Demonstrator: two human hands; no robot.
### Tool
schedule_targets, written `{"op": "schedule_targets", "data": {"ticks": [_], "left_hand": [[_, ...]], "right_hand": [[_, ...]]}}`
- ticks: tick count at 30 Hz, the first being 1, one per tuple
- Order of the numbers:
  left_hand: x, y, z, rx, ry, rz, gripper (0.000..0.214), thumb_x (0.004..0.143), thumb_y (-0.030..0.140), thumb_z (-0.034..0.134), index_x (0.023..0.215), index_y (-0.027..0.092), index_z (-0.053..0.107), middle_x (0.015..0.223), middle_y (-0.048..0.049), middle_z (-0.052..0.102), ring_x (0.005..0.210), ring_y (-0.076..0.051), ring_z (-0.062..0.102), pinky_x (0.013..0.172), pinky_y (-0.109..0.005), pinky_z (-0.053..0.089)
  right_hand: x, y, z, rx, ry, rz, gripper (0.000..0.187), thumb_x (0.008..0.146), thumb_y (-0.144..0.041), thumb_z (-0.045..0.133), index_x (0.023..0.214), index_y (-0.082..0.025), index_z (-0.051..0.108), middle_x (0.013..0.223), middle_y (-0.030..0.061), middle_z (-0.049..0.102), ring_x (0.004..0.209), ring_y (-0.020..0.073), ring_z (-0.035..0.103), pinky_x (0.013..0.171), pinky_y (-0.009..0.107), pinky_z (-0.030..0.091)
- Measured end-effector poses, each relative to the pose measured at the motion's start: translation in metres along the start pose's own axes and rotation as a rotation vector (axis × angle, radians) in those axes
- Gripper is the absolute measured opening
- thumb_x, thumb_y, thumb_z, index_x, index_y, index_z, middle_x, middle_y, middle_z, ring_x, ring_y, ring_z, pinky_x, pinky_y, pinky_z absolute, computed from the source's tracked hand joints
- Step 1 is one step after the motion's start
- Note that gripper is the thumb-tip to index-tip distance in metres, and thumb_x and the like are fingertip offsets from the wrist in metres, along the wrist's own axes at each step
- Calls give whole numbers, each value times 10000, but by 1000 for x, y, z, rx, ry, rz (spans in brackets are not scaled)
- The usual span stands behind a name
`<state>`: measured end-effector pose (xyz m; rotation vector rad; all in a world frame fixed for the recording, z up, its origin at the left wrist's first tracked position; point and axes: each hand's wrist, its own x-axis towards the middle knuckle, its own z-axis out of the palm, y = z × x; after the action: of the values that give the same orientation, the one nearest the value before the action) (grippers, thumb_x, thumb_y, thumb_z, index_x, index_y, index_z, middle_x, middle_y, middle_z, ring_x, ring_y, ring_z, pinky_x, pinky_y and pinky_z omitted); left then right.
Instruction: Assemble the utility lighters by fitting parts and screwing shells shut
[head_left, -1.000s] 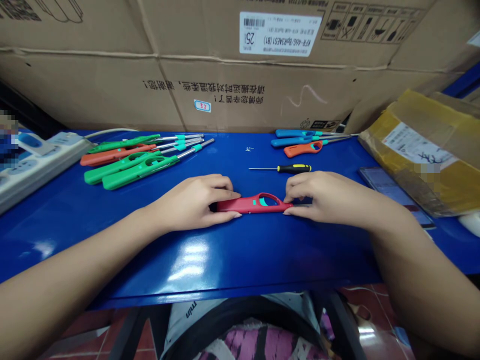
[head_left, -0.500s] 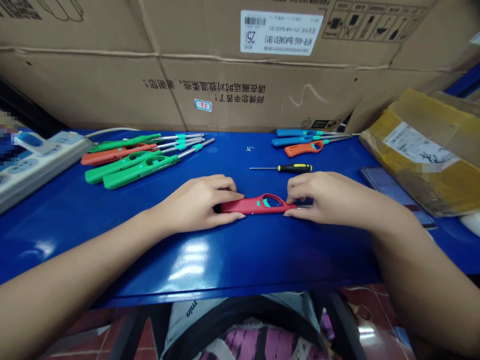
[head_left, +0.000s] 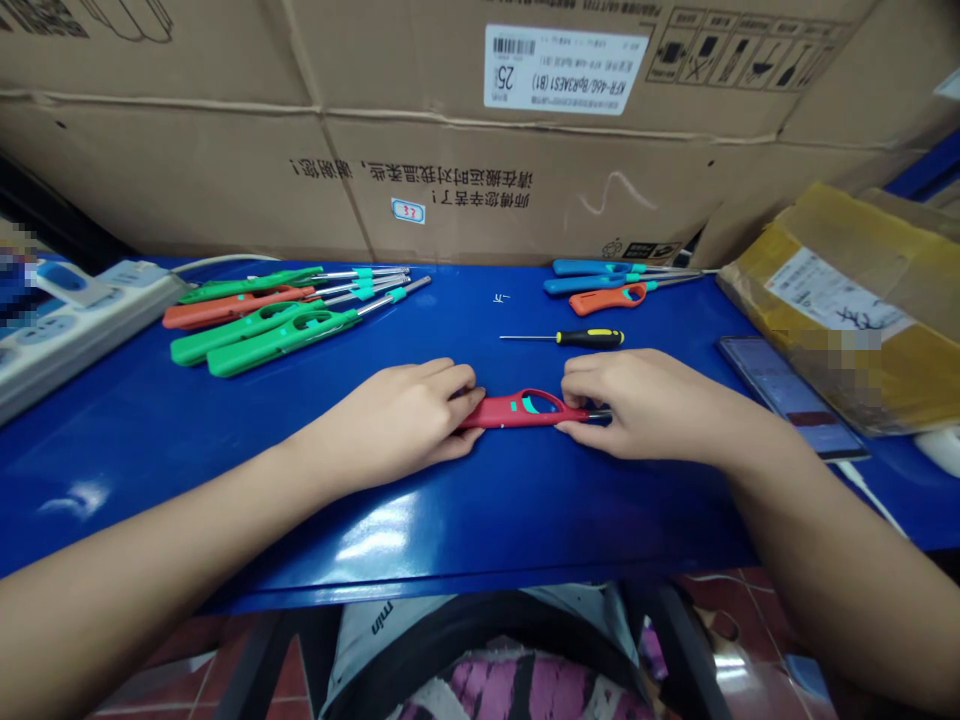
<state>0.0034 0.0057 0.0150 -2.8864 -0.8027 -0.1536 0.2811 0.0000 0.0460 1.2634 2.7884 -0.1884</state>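
A red long-necked gas lighter point(head_left: 499, 411) with a turquoise trigger lies sideways on the blue table point(head_left: 480, 510). My left hand point(head_left: 420, 415) pinches its handle end between thumb and fingers. My right hand point(head_left: 626, 405) grips the other end, near where the metal neck comes out; part of that neck is hidden by the fingers. Just behind the right hand lies a screwdriver point(head_left: 589, 338) with a black and yellow handle, its shaft pointing left.
Several green lighters point(head_left: 281, 342) and an orange-red one point(head_left: 232, 310) lie at the back left, beside a white power strip point(head_left: 67, 325). Two blue lighters point(head_left: 581, 285) and an orange one point(head_left: 600, 300) lie back right. A phone point(head_left: 791, 395), yellow-taped parcel point(head_left: 810, 240) and large carton point(head_left: 420, 150) stand around.
My left hand's fingers have closed further along the red lighter's handle, covering its end. The right hand has shifted slightly left, with the lighter between both hands.
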Motion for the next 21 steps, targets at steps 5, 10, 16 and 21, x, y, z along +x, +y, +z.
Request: {"op": "schedule_targets", "data": {"ticks": [5, 10, 16, 21], "left_hand": [[-1, -2, 1, 12, 58, 58, 336, 986, 306, 559, 1236, 112, 670, 1043, -122, 712, 911, -272, 680, 791, -385, 562], [-1, -7, 2, -110, 120, 27, 320, 1041, 332, 466, 1158, 137, 692, 1016, -95, 710, 874, -230, 681, 772, -346, 546], [0, -3, 5, -357, 114, -6, 307, 1045, 315, 446, 1150, 160, 689, 980, -85, 694, 859, -179, 660, 786, -279, 523], [1, 3, 8, -373, 162, 11, 317, 1048, 293, 427, 1105, 128, 692, 899, -83, 673, 790, -181, 626, 730, -286, 501]], "right_hand": [[5, 3, 2, 48, 26, 24, 181, 836, -340, 656, 766, -201, 562, 746, -10, 612, 617, 133, 503, 554, 275, 292], [12, 9, 12, 48, 212, -81, 189, 926, -363, 612, 960, -187, 672, 1000, 80, 699, 910, 231, 631, 777, 341, 459], [25, -1, 32, 157, 333, -290, 306, 1007, -363, 550, 1208, -175, 684, 1190, 117, 737, 1109, 256, 650, 986, 418, 459], [25, -13, 35, 261, 366, -280, 278, 1025, -321, 499, 1055, -174, 732, 1057, 82, 778, 944, 219, 678, 883, 352, 497]]}}
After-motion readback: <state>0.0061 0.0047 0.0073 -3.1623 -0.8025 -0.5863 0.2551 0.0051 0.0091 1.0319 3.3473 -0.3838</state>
